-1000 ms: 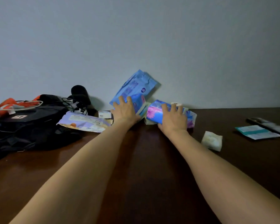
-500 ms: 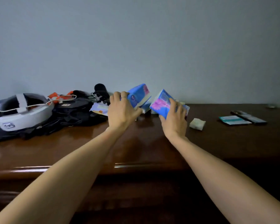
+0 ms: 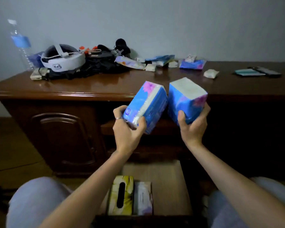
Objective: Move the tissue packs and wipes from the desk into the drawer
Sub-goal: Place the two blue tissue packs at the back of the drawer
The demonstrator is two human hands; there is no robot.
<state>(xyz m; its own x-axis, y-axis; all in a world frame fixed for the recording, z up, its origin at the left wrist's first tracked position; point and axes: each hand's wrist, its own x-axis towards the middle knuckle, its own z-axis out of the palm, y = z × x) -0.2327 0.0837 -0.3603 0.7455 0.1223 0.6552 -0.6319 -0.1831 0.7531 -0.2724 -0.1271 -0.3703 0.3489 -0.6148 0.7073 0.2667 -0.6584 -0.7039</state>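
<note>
A: Left grip (image 3: 128, 129) curls round the low end of one blue pack (image 3: 145, 106), thumb on its near face, fingers wrapped behind. Right grip (image 3: 192, 127) does the same with a second pack (image 3: 186, 99).

B: Why the low ends?

A: My guess: it leaves the bulk free to go down first. Both packs tilt up and away, nearly touching, in the air off the worktop (image 3: 105, 83) edge.

B: Drawer?

A: Open, straight below between the knees. Bare floor of the drawer (image 3: 169, 183) shows on the right; a yellow box (image 3: 122, 195) and a pale pack (image 3: 143, 198) sit side by side at its front left.

B: So these likely go right or behind those.

A: Likely. More stays on the worktop: wipes (image 3: 130, 62) by the black bag (image 3: 99, 65), another blue pack (image 3: 192, 64), a small white pack (image 3: 211, 74).
</note>
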